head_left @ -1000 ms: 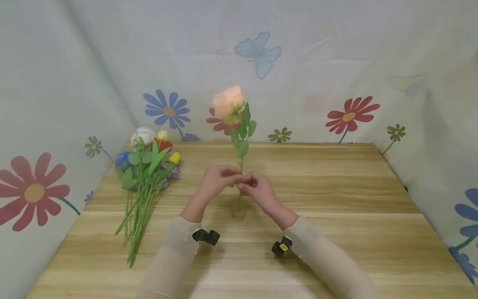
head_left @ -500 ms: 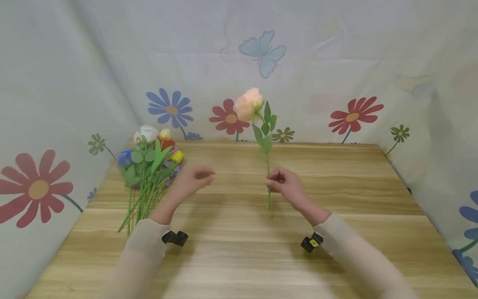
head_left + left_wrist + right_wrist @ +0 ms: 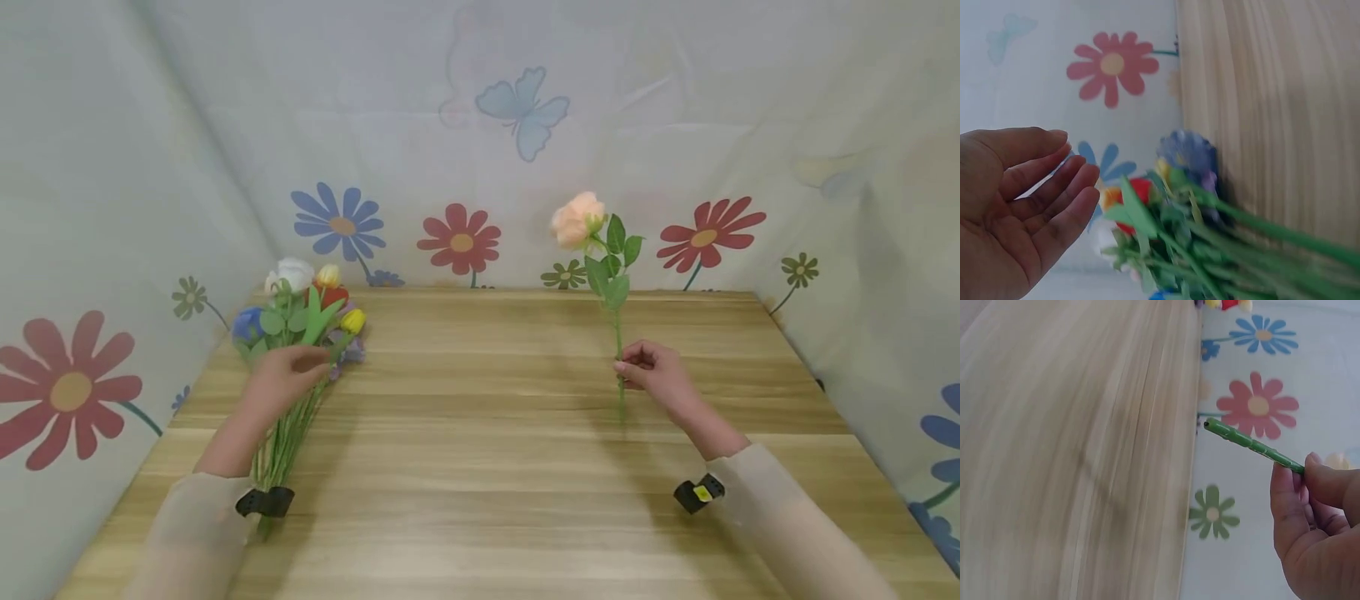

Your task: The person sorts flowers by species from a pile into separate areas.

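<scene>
My right hand [image 3: 658, 379] pinches the green stem of a peach-coloured artificial rose [image 3: 579, 221] between thumb and fingers, holding it upright with the bloom at the top. The cut end of that stem [image 3: 1241, 439] juts past the fingertips in the right wrist view. Over the pile of artificial flowers [image 3: 288, 429] at the left, my left hand [image 3: 281, 379] hovers with fingers loosely bent and nothing in them. White, blue, red, yellow and purple blooms show in the pile, and the left hand and forearm hide part of its stems.
The wooden table [image 3: 480, 500] runs back to a pale curtain [image 3: 420, 108] printed with flowers and a butterfly. Curtain also hangs along both sides. A small black camera sits on each wrist.
Both hands were together at the rose stem; they have parted. My right hand has carried the rose to the right, while my left hand let go and moved left over the flower pile.
</scene>
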